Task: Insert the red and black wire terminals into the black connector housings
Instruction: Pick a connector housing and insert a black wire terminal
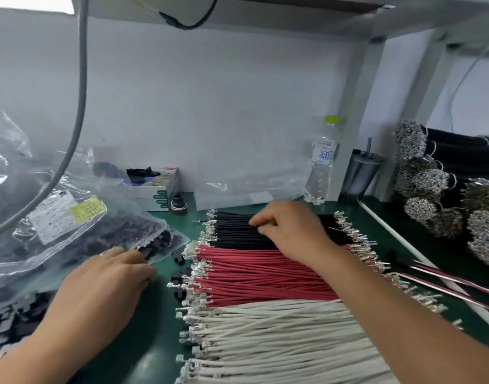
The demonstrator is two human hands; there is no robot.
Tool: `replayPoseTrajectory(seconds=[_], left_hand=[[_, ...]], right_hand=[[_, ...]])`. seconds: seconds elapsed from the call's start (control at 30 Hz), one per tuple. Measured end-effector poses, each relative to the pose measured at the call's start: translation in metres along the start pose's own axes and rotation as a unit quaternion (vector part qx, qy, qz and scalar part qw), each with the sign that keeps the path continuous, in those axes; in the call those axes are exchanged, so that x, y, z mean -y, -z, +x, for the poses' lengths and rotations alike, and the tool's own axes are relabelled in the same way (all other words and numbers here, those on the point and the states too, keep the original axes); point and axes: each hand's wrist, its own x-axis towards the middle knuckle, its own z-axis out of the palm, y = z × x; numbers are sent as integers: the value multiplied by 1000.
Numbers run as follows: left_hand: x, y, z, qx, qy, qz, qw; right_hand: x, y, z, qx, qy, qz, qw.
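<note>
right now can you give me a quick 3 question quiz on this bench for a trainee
1. Multiple choice: the right hand has its fingertips on which wires? A) white wires B) black wires C) red wires
2. True or false: the water bottle lies on its side across the white wires.
3. Fill in: the left hand reaches to the mouth of a clear plastic ____ of black connector housings.

Key:
1. B: the black wires at the far end of the row, beyond the red wires.
2. False: it stands upright at the back by the wall.
3. bag
</note>
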Motion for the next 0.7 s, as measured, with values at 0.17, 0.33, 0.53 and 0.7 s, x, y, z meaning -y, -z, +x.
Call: replayPoseTrajectory(seconds=[0.17,0.33,0.53,0.7], left_hand=[[-4,0,0,-35,6,-8,999],[-2,1,1,-19,22,-30,999],[-10,10,-2,-44,32,-37,998],[-15,13,-1,-125,88,-117,981]], right_hand=[[0,-42,39,58,-15,-24,998],[-3,-48,50,50,11,-80,995],[-4,-24,37,-22,95,-119,988],[9,14,17,-142,160,-115,970]])
